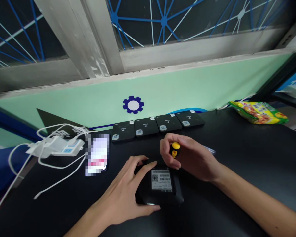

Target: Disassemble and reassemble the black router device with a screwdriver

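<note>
A black box-like device (176, 192) with a white printed label (161, 180) lies on the black table in front of me. My left hand (128, 189) grips its left side, fingers over the far edge and thumb at the near edge. Over the device's far right corner is my right hand (187, 154), its fingers curled around a small black and yellow tool (175, 149), whose yellow end shows between the fingers. The rest of the tool is hidden by the hand. Whether the tool touches the device cannot be made out.
Several flat black boxes (146, 127) stand in a row along the wall. At the left are a phone (98, 154) and a white power strip (69, 148) with cables. A snack bag (261, 113) lies at the back right. Behind my right hand is a clear pen-like item (209, 150).
</note>
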`<state>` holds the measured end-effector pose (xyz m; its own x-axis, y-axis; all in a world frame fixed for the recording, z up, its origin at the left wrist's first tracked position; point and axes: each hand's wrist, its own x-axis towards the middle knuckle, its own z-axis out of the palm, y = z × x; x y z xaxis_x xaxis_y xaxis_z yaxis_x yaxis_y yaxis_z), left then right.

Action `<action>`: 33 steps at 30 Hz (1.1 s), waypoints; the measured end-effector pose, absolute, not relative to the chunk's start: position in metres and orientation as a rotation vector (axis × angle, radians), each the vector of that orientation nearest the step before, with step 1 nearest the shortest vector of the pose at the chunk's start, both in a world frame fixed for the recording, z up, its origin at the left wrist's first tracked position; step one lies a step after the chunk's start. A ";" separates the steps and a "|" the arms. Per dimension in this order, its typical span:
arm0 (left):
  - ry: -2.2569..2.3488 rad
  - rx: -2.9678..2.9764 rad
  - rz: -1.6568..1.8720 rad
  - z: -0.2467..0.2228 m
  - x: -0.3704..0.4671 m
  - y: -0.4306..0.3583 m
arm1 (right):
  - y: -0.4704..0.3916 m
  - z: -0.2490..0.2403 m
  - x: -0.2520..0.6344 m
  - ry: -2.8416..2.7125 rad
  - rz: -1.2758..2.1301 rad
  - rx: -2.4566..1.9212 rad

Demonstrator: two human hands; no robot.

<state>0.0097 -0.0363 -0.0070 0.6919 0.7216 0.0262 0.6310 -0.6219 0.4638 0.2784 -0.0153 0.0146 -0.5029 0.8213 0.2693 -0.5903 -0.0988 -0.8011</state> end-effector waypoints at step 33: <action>1.032 2.479 0.306 -0.007 0.010 -0.037 | -0.017 0.010 0.278 -1.146 1.741 -0.382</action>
